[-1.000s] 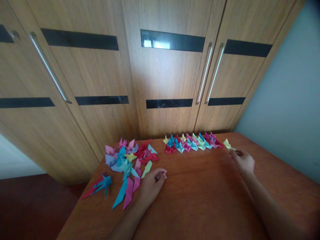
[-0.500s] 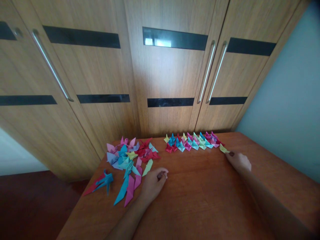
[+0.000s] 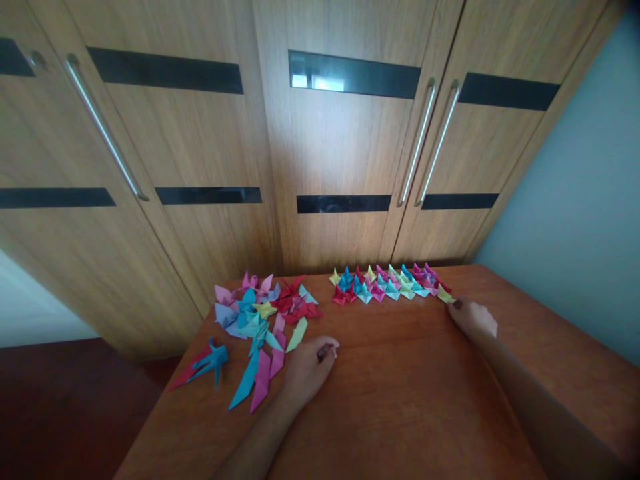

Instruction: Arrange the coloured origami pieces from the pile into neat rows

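At the right end of the rows of folded paper pieces (image 3: 377,287), my right hand (image 3: 473,319) pinches a yellow-green folded paper (image 3: 445,295), which lies close against the last pieces. My left hand (image 3: 311,365) rests over the table with its fingers curled together; whether anything is between them is too small to tell. Just left of it lie a light green paper strip (image 3: 297,335) and a loose pile of colourful folded papers (image 3: 257,310). Pink strips (image 3: 261,383) and a blue strip (image 3: 244,387) extend from the pile toward the table's front.
A blue folded figure (image 3: 214,362) and a red paper (image 3: 190,373) lie near the left edge of the wooden table (image 3: 390,400). Behind stands a wooden wardrobe (image 3: 340,147) with metal handles; a pale blue wall (image 3: 575,200) is at right.
My right hand has moved slightly left, bringing the yellow-green paper closer to the end of the rows. The left hand has stayed nearly still; the view has shifted a little.
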Available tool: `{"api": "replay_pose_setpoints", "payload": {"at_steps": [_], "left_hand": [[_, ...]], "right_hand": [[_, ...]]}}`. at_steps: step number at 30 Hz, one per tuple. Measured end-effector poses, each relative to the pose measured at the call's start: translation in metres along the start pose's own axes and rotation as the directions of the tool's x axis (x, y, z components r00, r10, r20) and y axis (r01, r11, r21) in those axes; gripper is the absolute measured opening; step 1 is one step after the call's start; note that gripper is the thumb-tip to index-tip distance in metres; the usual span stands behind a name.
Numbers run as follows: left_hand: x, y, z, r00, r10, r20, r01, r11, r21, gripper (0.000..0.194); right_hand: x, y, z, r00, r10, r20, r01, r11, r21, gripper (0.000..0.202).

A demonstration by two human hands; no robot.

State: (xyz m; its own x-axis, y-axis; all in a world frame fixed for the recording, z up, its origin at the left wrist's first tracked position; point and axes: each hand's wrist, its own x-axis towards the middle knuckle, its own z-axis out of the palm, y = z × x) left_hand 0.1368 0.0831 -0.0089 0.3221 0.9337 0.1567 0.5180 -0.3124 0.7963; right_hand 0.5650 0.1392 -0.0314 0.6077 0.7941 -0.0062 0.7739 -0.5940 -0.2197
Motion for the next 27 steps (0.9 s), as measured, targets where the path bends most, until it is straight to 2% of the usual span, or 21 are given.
{"api": "replay_pose_setpoints", "payload": {"at_steps": [7,13,16,19,21,23,27], "left_hand": [[-0.001,0.003,-0.001,1.0,-0.006,0.006,0.006,0.999,0.039,0.022],[-0.001,0.002,-0.001,1.0,-0.009,0.01,0.009,0.999,0.035,0.022],[-0.001,0.001,-0.001,1.0,-0.001,0.0,0.001,0.999,0.038,0.022],[-0.001,0.002,-0.001,1.0,0.002,-0.009,-0.001,0.999,0.043,0.022],[-0.001,0.003,-0.001,1.0,-0.003,-0.016,0.004,0.999,0.043,0.022],[-0.001,0.003,0.0,1.0,-0.004,-0.023,0.005,0.999,0.039,0.022],[-0.002,0.0,0.002,0.999,0.01,-0.032,-0.009,0.999,0.048,0.021]], "right_hand": [[-0.001,-0.002,0.0,1.0,0.007,0.018,-0.007,1.0,-0.005,0.048],[-0.005,-0.001,0.0,1.0,-0.012,-0.016,0.012,1.0,0.026,0.045],[-0.009,-0.001,0.0,0.997,0.013,-0.076,-0.008,0.997,0.073,0.046],[-0.018,-0.008,-0.003,0.982,0.031,-0.186,-0.001,0.988,0.157,0.048],[-0.027,-0.019,-0.007,0.966,-0.01,-0.258,0.071,0.972,0.225,0.045],[-0.038,-0.036,-0.01,0.943,-0.106,-0.316,0.201,0.936,0.288,0.039],[-0.072,-0.084,-0.004,0.874,-0.339,-0.349,0.468,0.782,0.412,0.034]]}}
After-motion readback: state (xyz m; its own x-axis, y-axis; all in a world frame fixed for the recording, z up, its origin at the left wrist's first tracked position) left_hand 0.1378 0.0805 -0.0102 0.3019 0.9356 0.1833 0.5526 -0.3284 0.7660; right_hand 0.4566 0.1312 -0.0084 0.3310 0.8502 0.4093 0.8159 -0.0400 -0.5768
